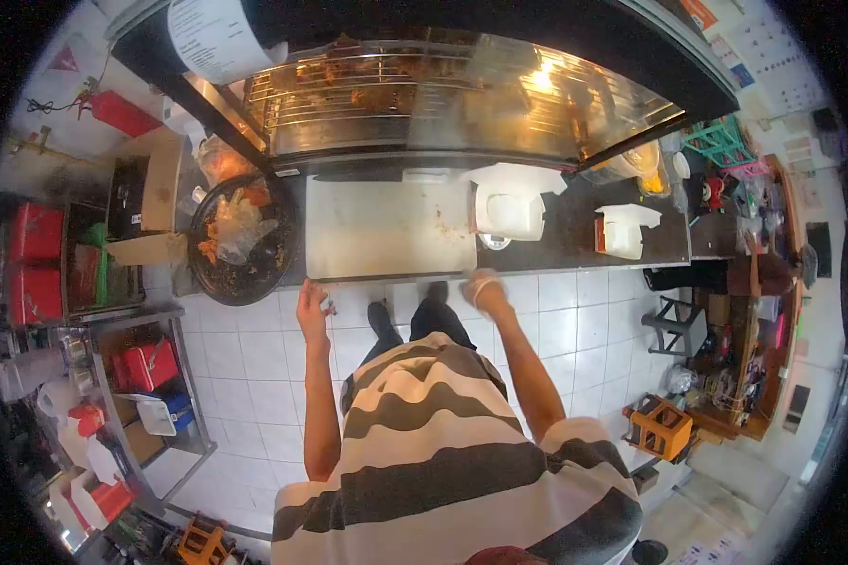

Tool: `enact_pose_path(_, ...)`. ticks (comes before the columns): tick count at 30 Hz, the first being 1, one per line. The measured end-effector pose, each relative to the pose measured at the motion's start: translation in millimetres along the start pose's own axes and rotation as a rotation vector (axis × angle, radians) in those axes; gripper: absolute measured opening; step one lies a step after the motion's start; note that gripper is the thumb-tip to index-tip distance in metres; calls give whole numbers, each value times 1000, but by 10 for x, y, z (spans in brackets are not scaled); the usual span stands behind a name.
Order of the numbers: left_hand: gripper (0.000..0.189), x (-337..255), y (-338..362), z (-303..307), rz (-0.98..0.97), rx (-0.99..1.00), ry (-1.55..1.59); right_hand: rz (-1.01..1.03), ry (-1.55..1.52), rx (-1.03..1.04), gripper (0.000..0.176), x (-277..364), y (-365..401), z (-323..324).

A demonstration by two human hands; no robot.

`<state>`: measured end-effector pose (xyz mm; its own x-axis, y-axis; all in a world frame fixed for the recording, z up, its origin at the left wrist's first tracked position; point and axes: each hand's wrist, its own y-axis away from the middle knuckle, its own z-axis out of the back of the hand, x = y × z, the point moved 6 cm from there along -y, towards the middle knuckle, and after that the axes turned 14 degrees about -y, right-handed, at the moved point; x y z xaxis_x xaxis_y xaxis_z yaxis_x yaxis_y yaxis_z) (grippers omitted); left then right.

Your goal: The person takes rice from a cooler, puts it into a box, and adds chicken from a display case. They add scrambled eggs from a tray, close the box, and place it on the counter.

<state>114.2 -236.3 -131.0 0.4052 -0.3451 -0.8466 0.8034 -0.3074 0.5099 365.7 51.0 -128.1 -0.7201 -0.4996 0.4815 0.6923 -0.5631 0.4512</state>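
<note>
Nearest is a striped shirt [433, 424], beyond which a half-curled left hand [313, 306] and blurred right hand [485, 291], their grasp impossible to tell, flank a pale board [386, 226] on the counter [569, 232], likely stiff, weighty, slippery, best held by opposite edges.

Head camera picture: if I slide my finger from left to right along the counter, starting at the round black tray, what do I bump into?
Round black tray → big pale board → bigger open white box → smaller open box.
</note>
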Motion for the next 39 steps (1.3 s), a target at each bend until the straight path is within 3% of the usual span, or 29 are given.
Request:
enact_pose_path(5, 46, 185, -1, 97, 2, -37, 2, 274, -78, 252, 36, 1178, -89, 309)
enact_pose_path(7, 45, 122, 6, 138, -32, -81, 26, 679, -113, -320, 36, 1713, -185, 878)
enact_pose_path(8, 44, 86, 63, 65, -33, -79, 56, 708, -524, -437, 36, 1873, -295, 1073)
enact_pose_path(9, 43, 18, 77, -28, -37, -67, 85, 831, -552, -586, 34, 2168, -320, 1408)
enact_pose_path(10, 43, -51, 92, -73, -46, -93, 95, 949, -560, -743, 33, 2450, -334, 1728)
enact_pose_path(11, 44, -101, 135, -137, -29, -78, 95, 1164, -153, -930, 31, 2891, -170, 2079)
enact_pose_path(16, 40, -207, 349, -197, -61, -53, 83, 1231, -90, -841, 34, 3767, -777, 2317)
enact_pose_path(18, 40, -238, 399, -80, -35, -91, 107, 971, 265, -906, 31, 4033, -1039, 2477)
enact_pose_path(19, 39, -255, 397, -12, -1, -117, 119, 996, 270, -912, 31, 4153, -1131, 2560)
enact_pose_path(21, 37, -381, 322, 126, -35, -148, 149, 631, 463, -495, 33, 4201, -1711, 2603)
enact_pose_path(22, 36, -487, 289, 188, -46, -163, 175, 494, 497, -382, 33, 4220, -1908, 2678)
enact_pose_path(23, 35, -553, 250, 244, -55, -171, 194, 454, 489, -416, 33, 4309, -2043, 2795)
enact_pose_path(28, 34, -753, -18, 472, -104, -72, 221, 387, 422, -654, 33, 4510, -2349, 3057)
enact_pose_path(39, 35, -820, -457, 1185, -78, 42, 205, 314, 470, -821, 32, 4382, -2413, 3004)
